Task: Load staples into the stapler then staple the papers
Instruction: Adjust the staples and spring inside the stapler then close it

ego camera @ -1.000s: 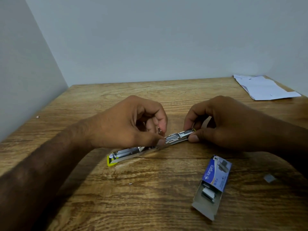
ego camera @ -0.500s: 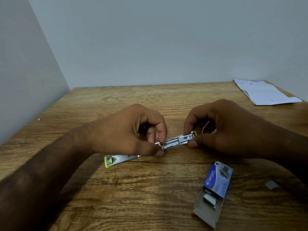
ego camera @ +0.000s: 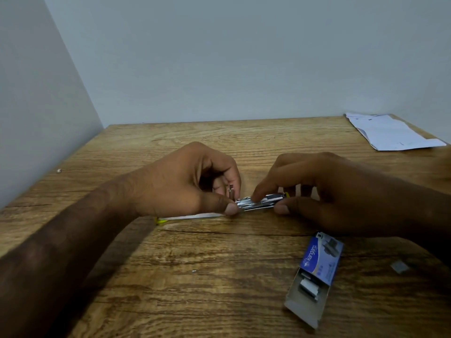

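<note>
left hand [ego camera: 185,181]: clamped on the stapler [ego camera: 262,202] at its hinge, thumb in front.
right hand [ego camera: 329,191]: pinches the stapler's other end; index finger has moved onto the open metal channel.
stapler: opened out on the surface [ego camera: 219,276], between the 2 hands.
meaning: probably seating staples; loading unfinished.
staple box [ego camera: 319,259]: open, near right hand.
papers [ego camera: 393,132]: far right corner, untouched.

The only word that can be read is the brand "kangaro", printed in white lower-case letters along the blue sleeve [ego camera: 321,259] of the staple box [ego camera: 303,311], which lies on the table [ego camera: 219,276]. A small white mark sits by the start of the word, and a grey drawing of a stapler fills the sleeve's far end. The finer print on the sleeve is too small to read, as are the faint dark marks on the papers [ego camera: 390,132].
</note>
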The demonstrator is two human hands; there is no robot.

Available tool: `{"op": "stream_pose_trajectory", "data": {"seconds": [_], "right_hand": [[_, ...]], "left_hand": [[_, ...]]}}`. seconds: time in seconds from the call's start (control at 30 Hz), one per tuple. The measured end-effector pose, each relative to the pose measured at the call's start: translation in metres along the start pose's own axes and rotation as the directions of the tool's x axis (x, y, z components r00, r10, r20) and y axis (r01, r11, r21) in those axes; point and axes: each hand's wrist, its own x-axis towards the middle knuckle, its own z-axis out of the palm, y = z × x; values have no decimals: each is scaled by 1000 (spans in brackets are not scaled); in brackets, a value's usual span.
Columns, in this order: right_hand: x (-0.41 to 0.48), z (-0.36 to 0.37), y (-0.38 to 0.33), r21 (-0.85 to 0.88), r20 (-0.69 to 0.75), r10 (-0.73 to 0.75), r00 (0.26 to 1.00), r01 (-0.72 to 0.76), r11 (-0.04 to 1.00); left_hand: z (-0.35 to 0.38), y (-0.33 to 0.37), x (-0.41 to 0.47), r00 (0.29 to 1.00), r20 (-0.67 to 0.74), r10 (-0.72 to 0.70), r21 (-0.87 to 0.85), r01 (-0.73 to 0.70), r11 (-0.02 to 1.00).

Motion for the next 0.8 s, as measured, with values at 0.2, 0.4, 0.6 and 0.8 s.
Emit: {"op": "stream_pose_trajectory", "data": {"seconds": [0.2, 0.4, 0.6, 0.8], "right_hand": [[3, -1, -5, -66, 38, 35, 999, -33, 997], [4, 2, -3, -16, -60, 111, 992, -113, 993], [5, 2, -2, 75, -142, 240, 960, -231, 970], [5, -2, -1, 51, -155, 333, 930, -329, 943]], "left_hand": [[0, 0, 1, 1000, 2, -3, 5, 3, 1000], [0, -1, 1, 1000, -6, -1, 26, 2, 1000], [0, -3, 2, 1000, -9, 1, 36, -1, 999], [4, -5, 4, 999, -38, 15, 51, -13, 999]]}}
